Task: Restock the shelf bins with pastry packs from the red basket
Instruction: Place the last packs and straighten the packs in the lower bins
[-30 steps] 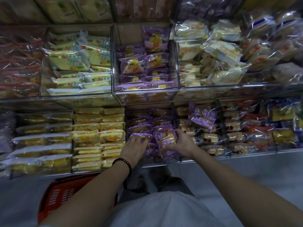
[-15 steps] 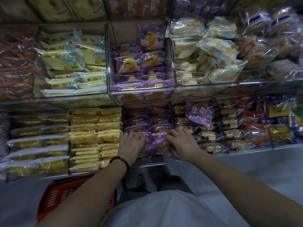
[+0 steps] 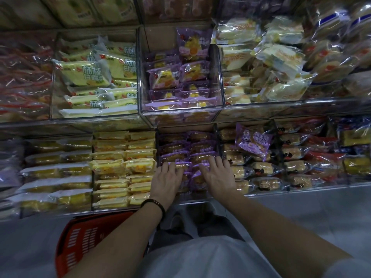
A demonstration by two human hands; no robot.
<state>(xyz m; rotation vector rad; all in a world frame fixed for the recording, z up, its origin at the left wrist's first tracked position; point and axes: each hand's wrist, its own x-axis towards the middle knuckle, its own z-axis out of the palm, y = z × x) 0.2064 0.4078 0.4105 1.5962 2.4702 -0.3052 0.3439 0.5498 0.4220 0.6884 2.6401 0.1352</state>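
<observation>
Two hands, left [image 3: 166, 179] and right [image 3: 219, 175], press purple packs [image 3: 201, 149]; yellow packs [image 3: 86, 74] read 杨枝.

Yellow-green packs [image 3: 86, 74], upper shelf: big dark characters "杨枝" over "甘露" — the lower row partly blurred.
Front packs [image 3: 104, 101] in the same bin: "杨枝" again, cut off at the bin edge.
Tilted purple pack [image 3: 254, 140]: white characters — too blurred to read.
Purple packs [image 3: 202, 150], lower bin: pale lettering, unreadable.
Cream packs [image 3: 281, 55], upper right: orange print, unreadable.
</observation>
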